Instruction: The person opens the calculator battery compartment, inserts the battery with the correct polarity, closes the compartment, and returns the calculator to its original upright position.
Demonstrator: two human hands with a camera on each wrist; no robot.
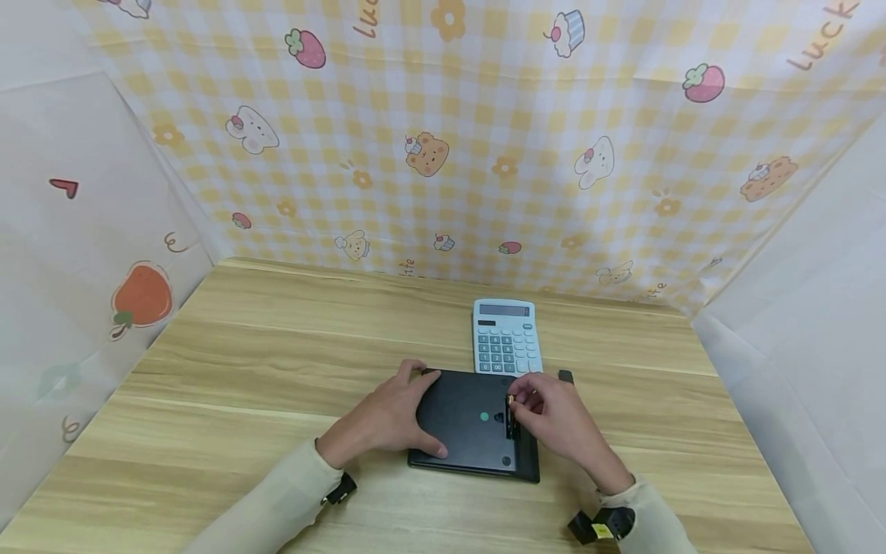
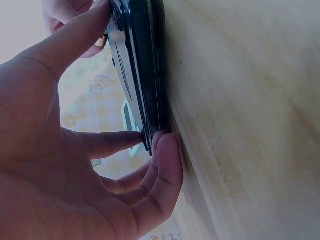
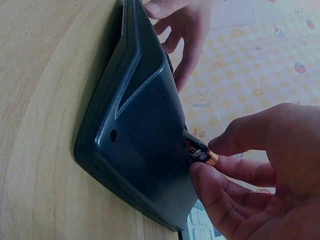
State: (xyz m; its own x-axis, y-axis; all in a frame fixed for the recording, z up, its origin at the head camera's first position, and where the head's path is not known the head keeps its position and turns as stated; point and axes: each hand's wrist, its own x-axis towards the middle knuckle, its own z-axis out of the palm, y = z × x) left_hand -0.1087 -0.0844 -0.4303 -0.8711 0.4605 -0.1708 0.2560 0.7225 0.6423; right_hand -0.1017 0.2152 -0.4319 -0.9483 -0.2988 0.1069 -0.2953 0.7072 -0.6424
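Observation:
A flat black device point(image 1: 460, 415) lies face down on the table, its underside showing a battery slot point(image 1: 512, 422) near the right end. My left hand point(image 1: 391, 412) grips the device's left end, thumb on the near part and fingers at the far corner. In the left wrist view, fingertips point(image 2: 167, 150) curl round the device's edge. My right hand point(image 1: 554, 415) pinches a small black battery with a copper-coloured end point(image 3: 200, 152) between thumb and fingers. The battery is tilted, its other end down in the slot and hidden from the right wrist view.
A light blue calculator point(image 1: 505, 338) lies face up just behind the black device. A small black piece point(image 1: 566, 376) lies right of it, partly hidden by my right hand. A checked cloth point(image 1: 443, 208) hangs along the table's back edge.

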